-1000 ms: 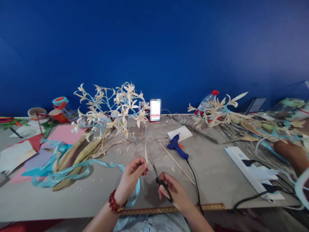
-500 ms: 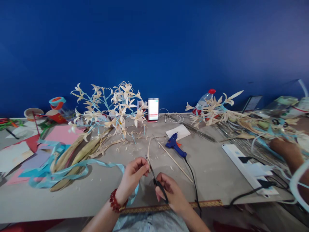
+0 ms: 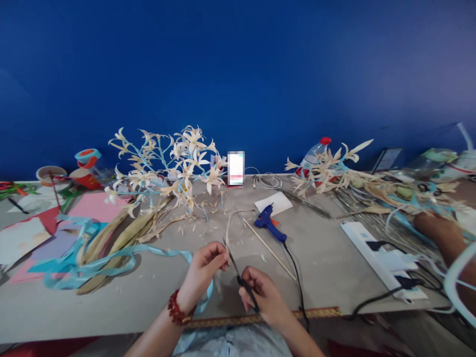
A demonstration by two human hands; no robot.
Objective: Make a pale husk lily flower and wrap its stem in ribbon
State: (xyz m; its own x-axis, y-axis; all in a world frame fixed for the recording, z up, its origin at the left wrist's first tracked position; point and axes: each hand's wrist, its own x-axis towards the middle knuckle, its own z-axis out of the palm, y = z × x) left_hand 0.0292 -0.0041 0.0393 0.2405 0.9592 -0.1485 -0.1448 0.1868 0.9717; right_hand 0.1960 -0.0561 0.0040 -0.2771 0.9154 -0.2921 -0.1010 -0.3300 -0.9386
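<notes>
My left hand (image 3: 208, 265), with a red beaded bracelet (image 3: 177, 308) at its wrist, is closed in a pinch on a thin pale husk strip (image 3: 228, 230) that rises from the fingertips. My right hand (image 3: 262, 292) is closed around the black handles of a pair of scissors (image 3: 244, 287). The scissor blades point up and left, close beside my left fingertips and the strip. Whether the blades touch the strip cannot be made out. Small pale scraps lie on the table beyond my hands.
A blue glue gun (image 3: 272, 223) rests right of a thin stick (image 3: 269, 249). Husk flowers (image 3: 193, 158) stand behind. Light blue ribbon (image 3: 122, 258) and dried husks (image 3: 130, 233) lie left. At right are a white power strip (image 3: 383, 263) and another person's hand (image 3: 433, 228).
Both hands and the scissors stay almost in place. The whole view has shifted very slightly.
</notes>
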